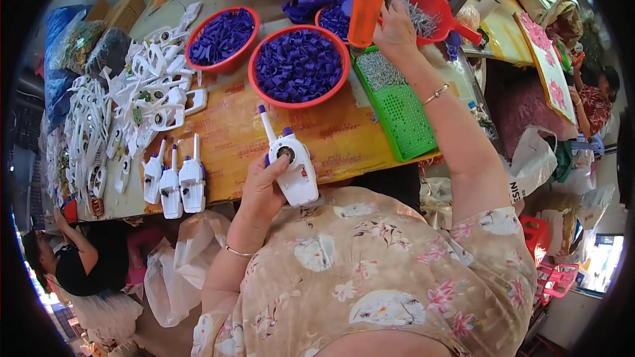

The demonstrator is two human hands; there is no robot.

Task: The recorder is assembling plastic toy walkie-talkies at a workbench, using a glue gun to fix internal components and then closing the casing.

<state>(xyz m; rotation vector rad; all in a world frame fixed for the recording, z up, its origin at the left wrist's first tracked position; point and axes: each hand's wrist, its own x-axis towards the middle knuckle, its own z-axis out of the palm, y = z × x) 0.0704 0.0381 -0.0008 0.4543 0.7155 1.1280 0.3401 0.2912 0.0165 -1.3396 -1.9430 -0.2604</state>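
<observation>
Your left hand (262,188) clasps a white toy handset (301,180) under its thumb, apparently for fastening, while your right hand (398,30), grip unclear, is beside an orange tool (369,3) likely needed next.

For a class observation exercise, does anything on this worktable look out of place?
Nothing plainly looks damaged. The white casings at left look untidy: they lie jumbled and overlapping, while three white handsets nearby lie side by side.
</observation>
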